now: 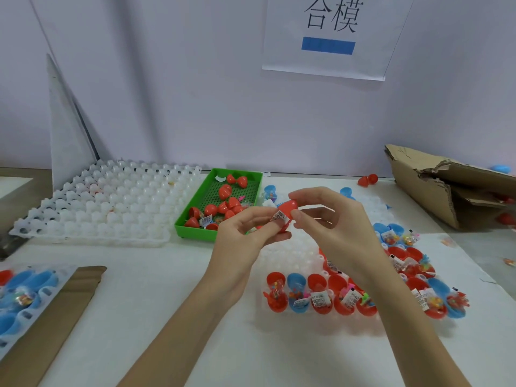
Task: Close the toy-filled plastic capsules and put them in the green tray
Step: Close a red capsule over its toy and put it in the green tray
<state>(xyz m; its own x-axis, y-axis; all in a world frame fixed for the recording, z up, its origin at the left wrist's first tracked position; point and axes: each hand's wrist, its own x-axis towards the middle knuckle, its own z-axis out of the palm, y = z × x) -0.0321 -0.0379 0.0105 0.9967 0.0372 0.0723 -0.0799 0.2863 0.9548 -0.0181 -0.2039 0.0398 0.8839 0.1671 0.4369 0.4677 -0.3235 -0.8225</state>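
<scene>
Both hands raised above the table (167, 303), meeting on one red capsule (286, 209). Left hand (245, 233) curled under and around the lower half, thumb and fingers pinching it, a white printed label (279, 216) poking out at the seam. Right hand (332, 219) pinching the upper half from the other side, thumb on top, fingers bent beneath. Capsule not fully shut, halves at an angle with the label between them.

Just beyond the left hand, a green tray (192, 216) holding several red capsules (224, 191) and some loose toy bits. Further left of that hand, a big white moulded tray (111, 202) of bumps. Below and to the right of the right hand, rows of open red and blue capsules (318, 296) with toys and labels inside, sitting on a clear holder. Far right of the right hand, a torn cardboard box (435, 185). Near the left forearm's outer side, blue shells (19, 286) and a strip of cardboard (55, 317). Behind both hands, a paper sign (332, 34) on the wall.
</scene>
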